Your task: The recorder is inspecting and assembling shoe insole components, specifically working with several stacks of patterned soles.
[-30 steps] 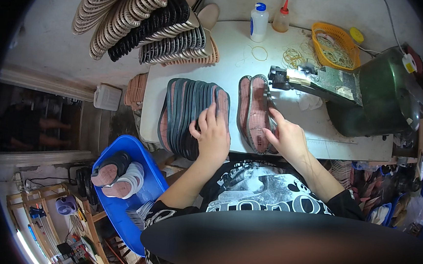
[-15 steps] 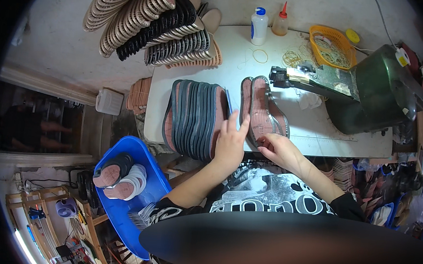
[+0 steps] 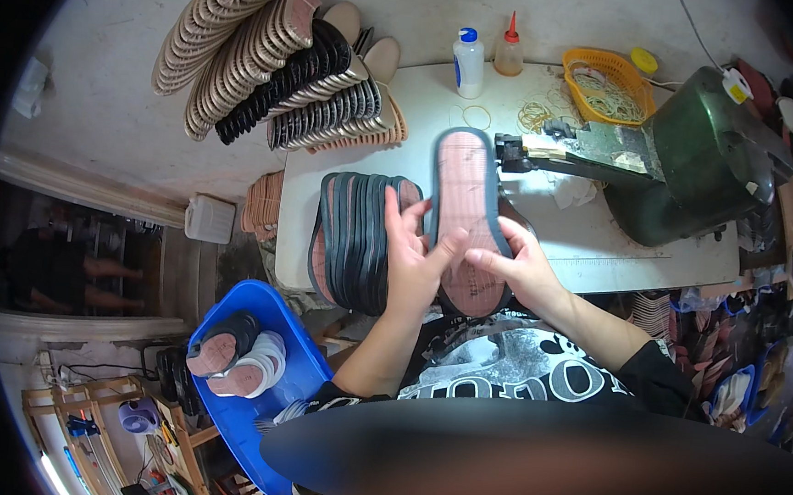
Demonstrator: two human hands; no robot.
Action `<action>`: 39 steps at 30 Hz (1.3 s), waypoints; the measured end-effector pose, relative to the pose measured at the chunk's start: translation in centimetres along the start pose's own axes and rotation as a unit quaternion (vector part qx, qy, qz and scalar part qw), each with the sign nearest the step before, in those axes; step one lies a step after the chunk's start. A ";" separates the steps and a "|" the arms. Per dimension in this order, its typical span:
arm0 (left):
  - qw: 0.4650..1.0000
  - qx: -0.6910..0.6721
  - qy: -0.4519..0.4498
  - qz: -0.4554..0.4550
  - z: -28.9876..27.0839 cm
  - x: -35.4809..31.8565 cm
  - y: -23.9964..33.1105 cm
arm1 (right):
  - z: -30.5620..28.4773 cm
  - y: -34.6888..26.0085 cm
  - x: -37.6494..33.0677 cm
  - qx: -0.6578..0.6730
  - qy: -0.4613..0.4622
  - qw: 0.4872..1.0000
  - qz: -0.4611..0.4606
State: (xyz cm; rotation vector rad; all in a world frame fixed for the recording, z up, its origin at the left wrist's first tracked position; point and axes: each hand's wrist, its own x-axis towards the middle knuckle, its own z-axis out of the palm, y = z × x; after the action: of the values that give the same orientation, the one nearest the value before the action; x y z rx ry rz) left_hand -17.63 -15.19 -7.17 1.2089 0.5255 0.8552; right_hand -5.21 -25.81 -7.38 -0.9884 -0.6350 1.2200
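Observation:
A long insole (image 3: 465, 188) with a pink woven-looking face and a dark grey rim is held up in front of me, its length running away from me. My right hand (image 3: 526, 268) grips its right edge, thumb on the pink face and fingers behind. On its left side, my left hand (image 3: 414, 253) lays the thumb on the face near the heel end, while the other fingers fan out along the edge. Just left of that hand, a row of similar dark-rimmed insoles (image 3: 351, 235) stands packed on the white table (image 3: 580, 247). Another piece behind the held insole is mostly hidden.
A green machine (image 3: 688, 157) with a long arm reaches in from the right. Behind it are an orange basket (image 3: 610, 83) of rubber bands and two bottles (image 3: 469, 64). Bundled insoles (image 3: 289, 74) rise at the back left. A blue tub (image 3: 291, 378) holds more soles.
Both hands were low over insoles at the table's front edge. Now one dark-rimmed insole is raised between them, covering the pieces behind it. The left hand has shifted left and its fingers have spread.

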 end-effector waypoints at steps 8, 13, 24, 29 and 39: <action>0.966 -0.161 -0.083 -0.183 1.4 2.5 0.4 | -4.3 0.0 0.6 0.205 -0.183 0.956 0.102; 0.965 -0.121 -0.181 -0.144 2.8 2.9 -0.6 | -6.1 -0.4 2.6 0.022 -0.225 0.972 0.066; 0.996 0.063 -0.058 0.009 3.9 4.5 -1.9 | -5.1 -4.8 2.5 -0.283 -0.063 0.957 -0.025; 0.996 -0.060 -0.002 -0.066 6.8 9.0 0.0 | -5.9 -4.0 1.0 -0.175 -0.037 0.981 0.076; 0.963 0.254 -0.092 0.003 8.0 18.0 -7.3 | -8.1 -3.1 -0.8 0.067 0.068 0.995 0.028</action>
State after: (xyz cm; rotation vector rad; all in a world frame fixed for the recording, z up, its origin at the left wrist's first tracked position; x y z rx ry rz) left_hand 1.19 -6.25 -10.23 1.7403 0.6097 0.6180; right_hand 2.84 -28.92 -8.26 -0.9728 -0.4157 1.2165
